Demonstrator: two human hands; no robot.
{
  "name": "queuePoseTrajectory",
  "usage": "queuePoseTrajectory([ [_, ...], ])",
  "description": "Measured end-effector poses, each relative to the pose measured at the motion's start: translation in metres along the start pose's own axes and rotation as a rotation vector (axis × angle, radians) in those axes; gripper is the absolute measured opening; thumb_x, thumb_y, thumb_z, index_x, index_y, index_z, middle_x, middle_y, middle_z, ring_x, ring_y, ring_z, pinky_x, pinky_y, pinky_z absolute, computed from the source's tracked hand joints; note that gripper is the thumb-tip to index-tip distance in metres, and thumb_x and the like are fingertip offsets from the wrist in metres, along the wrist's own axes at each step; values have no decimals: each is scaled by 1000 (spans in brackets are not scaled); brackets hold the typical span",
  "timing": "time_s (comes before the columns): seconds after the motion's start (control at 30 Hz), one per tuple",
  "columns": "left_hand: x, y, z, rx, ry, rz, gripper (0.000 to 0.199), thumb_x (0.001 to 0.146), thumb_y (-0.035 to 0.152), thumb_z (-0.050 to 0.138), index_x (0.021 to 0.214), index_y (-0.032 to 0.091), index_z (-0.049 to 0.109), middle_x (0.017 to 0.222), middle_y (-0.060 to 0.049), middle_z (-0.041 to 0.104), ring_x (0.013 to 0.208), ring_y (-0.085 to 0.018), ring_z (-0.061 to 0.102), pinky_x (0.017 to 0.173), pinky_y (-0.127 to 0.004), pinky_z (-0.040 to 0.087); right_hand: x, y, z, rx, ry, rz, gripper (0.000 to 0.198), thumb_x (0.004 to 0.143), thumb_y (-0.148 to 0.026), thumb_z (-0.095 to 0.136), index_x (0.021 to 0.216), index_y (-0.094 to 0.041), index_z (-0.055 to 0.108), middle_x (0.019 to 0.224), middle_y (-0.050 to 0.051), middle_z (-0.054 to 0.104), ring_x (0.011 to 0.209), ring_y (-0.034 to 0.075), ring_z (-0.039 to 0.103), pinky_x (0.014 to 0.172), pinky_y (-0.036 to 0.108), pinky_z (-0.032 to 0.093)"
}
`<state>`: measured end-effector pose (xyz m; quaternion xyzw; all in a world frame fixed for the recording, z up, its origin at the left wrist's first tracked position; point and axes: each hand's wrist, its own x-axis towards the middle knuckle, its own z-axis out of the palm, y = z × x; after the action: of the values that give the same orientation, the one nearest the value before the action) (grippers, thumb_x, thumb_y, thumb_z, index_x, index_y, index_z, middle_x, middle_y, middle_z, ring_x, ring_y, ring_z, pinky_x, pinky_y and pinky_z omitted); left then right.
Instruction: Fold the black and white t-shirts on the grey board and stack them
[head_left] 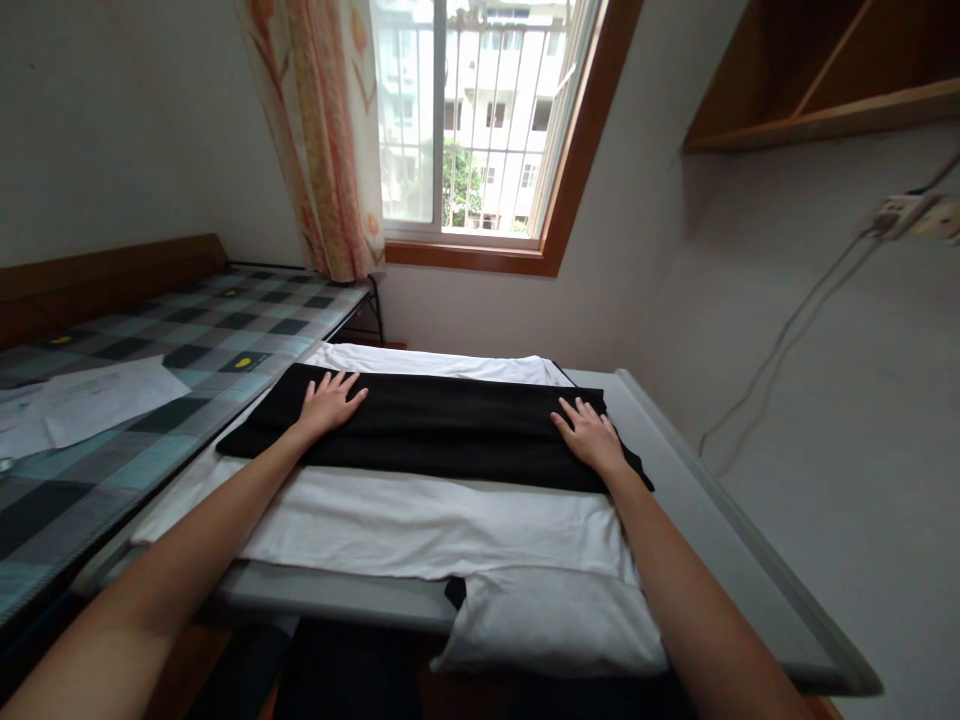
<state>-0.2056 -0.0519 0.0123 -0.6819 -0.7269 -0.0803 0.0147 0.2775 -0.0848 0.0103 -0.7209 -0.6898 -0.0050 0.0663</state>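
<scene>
Black cloth point(450, 425): left hand point(328, 404) at nine, right hand point(590, 434) at three, splayed, gripping nothing; I'd press evenly outward.

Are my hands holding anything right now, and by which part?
Nothing appears gripped: the left hand lies spread on the black cloth toward its left end, the right hand spread near its right end.

no lettering is legible
</scene>
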Motion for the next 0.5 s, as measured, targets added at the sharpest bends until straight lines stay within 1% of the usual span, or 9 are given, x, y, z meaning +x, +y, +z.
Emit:
queuePoseTrajectory([
  [0.07, 5, -17, -2, 39, 10, -53, 67, 95, 56, 27, 150, 18, 37, 156, -14, 31, 144, -36, 26, 113, -56, 22, 0, 0, 0, 5, -3, 1, 62, 98, -57, 26, 151, -25, 34, 157, 13, 31, 144, 27, 29, 114, 46, 25],
  [0.13, 8, -36, -4, 77, 23, -66, 67, 96, 53, 26, 149, 14, 37, 155, -16, 32, 143, -34, 28, 114, -52, 24, 1, 1, 0, 12, 0, 0, 62, 98, -56, 27, 151, -25, 34, 156, 13, 32, 144, 27, 29, 114, 47, 25],
  [0.27, 16, -67, -5, 132, 19, -69, 65, 95, 50, 24, 148, 15, 38, 155, -15, 34, 142, -32, 30, 112, -52, 27, 1, 1, 0, 30, 8, -3, 62, 97, -56, 29, 151, -24, 34, 156, 14, 33, 144, 28, 30, 114, 47, 26],
  [0.33, 22, -77, -7, 132, -12, -85, 64, 95, 46, 24, 149, 13, 36, 154, -16, 34, 142, -31, 32, 111, -51, 30, 1, 0, 0, 36, 9, 0, 62, 97, -55, 30, 151, -24, 35, 156, 14, 33, 143, 28, 30, 114, 47, 26],
  [0.43, 33, -86, -13, 123, -64, -134, 64, 93, 42, 29, 149, 11, 34, 153, -18, 36, 139, -32, 36, 108, -50, 34, 0, -1, -1, 37, 7, 7, 62, 97, -55, 30, 151, -23, 35, 156, 14, 33, 144, 27, 30, 114, 46, 25],
  [0.5, 39, -90, -18, 131, -109, -117, 64, 91, 39, 34, 148, 10, 35, 152, -17, 39, 137, -33, 38, 106, -48, 36, 0, -1, -2, 34, 4, 11, 62, 97, -55, 30, 151, -23, 35, 156, 13, 33, 144, 27, 30, 114, 45, 25],
])
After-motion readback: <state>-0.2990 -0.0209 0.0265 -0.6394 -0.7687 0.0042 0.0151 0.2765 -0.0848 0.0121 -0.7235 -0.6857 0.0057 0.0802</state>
